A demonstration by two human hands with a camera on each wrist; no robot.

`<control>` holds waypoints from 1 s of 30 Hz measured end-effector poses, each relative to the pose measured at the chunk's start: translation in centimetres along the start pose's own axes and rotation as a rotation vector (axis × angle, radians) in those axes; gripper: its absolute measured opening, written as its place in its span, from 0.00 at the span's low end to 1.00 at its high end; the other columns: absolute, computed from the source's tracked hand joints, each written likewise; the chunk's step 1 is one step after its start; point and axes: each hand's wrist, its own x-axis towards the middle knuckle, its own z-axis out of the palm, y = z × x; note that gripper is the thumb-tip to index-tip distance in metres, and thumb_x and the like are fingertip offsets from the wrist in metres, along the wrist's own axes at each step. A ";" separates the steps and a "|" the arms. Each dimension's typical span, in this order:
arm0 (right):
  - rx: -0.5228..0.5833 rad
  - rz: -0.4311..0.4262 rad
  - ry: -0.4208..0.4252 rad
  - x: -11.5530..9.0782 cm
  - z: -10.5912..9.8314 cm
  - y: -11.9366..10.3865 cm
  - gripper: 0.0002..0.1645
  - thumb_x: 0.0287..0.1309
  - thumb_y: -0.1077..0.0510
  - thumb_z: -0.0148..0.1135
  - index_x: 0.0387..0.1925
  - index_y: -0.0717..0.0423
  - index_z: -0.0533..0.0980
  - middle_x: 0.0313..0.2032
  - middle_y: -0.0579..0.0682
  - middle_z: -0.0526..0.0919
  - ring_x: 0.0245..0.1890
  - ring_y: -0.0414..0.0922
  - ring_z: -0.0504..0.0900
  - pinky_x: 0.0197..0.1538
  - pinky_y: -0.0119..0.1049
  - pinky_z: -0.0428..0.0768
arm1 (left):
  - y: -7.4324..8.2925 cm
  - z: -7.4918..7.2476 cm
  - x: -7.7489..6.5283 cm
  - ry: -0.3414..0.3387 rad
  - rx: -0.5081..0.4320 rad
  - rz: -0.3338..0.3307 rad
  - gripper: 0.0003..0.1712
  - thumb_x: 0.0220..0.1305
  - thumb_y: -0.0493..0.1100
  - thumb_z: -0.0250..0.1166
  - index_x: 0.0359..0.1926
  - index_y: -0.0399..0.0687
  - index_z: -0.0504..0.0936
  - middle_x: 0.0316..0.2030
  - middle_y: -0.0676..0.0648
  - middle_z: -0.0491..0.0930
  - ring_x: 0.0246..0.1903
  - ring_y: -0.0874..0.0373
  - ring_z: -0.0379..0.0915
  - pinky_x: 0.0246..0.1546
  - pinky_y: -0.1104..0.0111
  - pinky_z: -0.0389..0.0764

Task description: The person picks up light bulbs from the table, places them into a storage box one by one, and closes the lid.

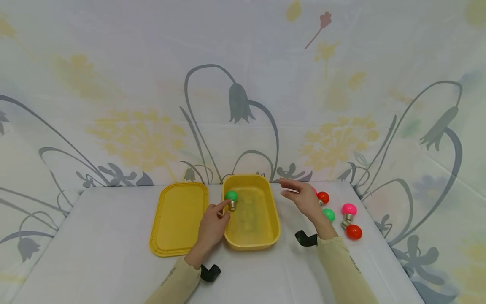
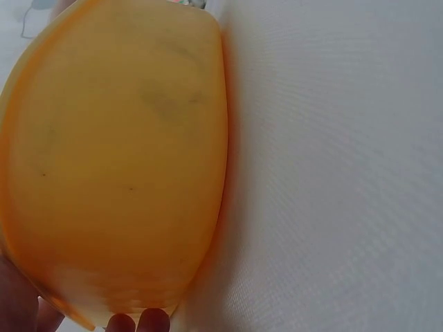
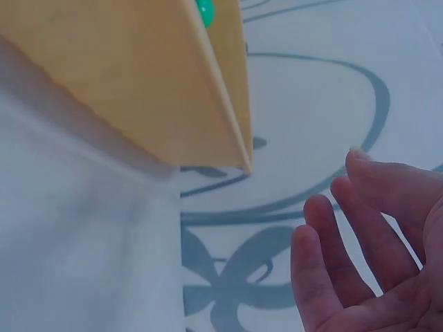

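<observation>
My left hand (image 1: 213, 223) grips the left wall of a yellow plastic box (image 1: 250, 245), its index finger reaching over the rim. In the left wrist view, two fingertips (image 2: 154, 320) touch the outer wall of the box (image 2: 124, 152). Inside the box, by that wall, is a green light bulb (image 1: 231, 196) with a metal screw base, beside the index fingertip. Right of the box my right hand (image 1: 303, 202) hovers with fingers loosely bent and nothing in it. The right wrist view shows part of the green bulb (image 3: 205, 12) behind the rim.
A flat yellow lid (image 1: 180, 219) lies left of the box. To the right lie several bulbs, among them a red one (image 1: 354, 232), a pink one (image 1: 349, 209) and a green one (image 1: 328, 215). A flower-printed cloth (image 1: 243, 50) hangs behind the white table.
</observation>
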 end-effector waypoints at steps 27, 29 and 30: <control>-0.098 0.082 0.124 -4.9 -5.7 3.5 0.23 0.63 0.62 0.65 0.59 0.64 0.77 0.53 0.65 0.81 0.52 0.48 0.80 0.46 0.22 0.76 | 0.0 0.0 -0.1 0.011 0.000 0.016 0.20 0.66 0.40 0.62 0.59 0.52 0.83 0.32 0.48 0.68 0.30 0.56 0.67 0.28 0.66 0.68; -0.108 0.084 0.122 -5.3 -6.0 3.8 0.23 0.64 0.61 0.65 0.59 0.65 0.77 0.53 0.65 0.81 0.54 0.53 0.79 0.46 0.22 0.76 | 0.0 0.0 0.0 0.012 0.005 0.017 0.20 0.66 0.40 0.61 0.59 0.52 0.83 0.32 0.48 0.68 0.30 0.56 0.67 0.28 0.67 0.68; -0.112 0.086 0.118 -5.4 -6.1 3.9 0.23 0.64 0.61 0.65 0.59 0.65 0.77 0.54 0.65 0.80 0.55 0.55 0.79 0.47 0.22 0.76 | -0.1 0.0 0.0 0.011 0.006 0.018 0.20 0.66 0.40 0.61 0.59 0.52 0.83 0.32 0.48 0.68 0.29 0.56 0.67 0.28 0.67 0.68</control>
